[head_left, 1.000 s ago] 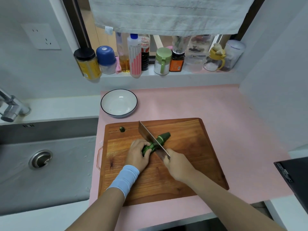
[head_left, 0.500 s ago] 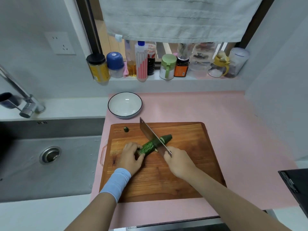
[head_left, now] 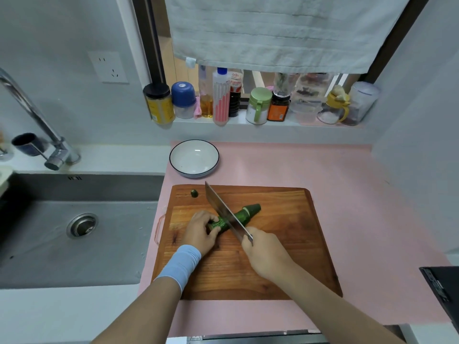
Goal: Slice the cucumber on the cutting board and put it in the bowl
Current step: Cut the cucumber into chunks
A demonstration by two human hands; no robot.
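Left hand (head_left: 200, 230) has slid back along the cucumber (head_left: 239, 214). A second ago its fingers were bunched right up against the knife (head_left: 223, 209); now it grips only the near end, and a bare green stretch shows between fingers and blade. A pale cut line now shows near the far tip, the end piece (head_left: 253, 209) parted there but still touching the rest.

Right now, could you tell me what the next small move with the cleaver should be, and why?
Probably press the cleaver straight down through the cucumber: the right hand grips its handle, the blade lies across the cucumber, the left hand holds the other end, and the bowl holds no slices.
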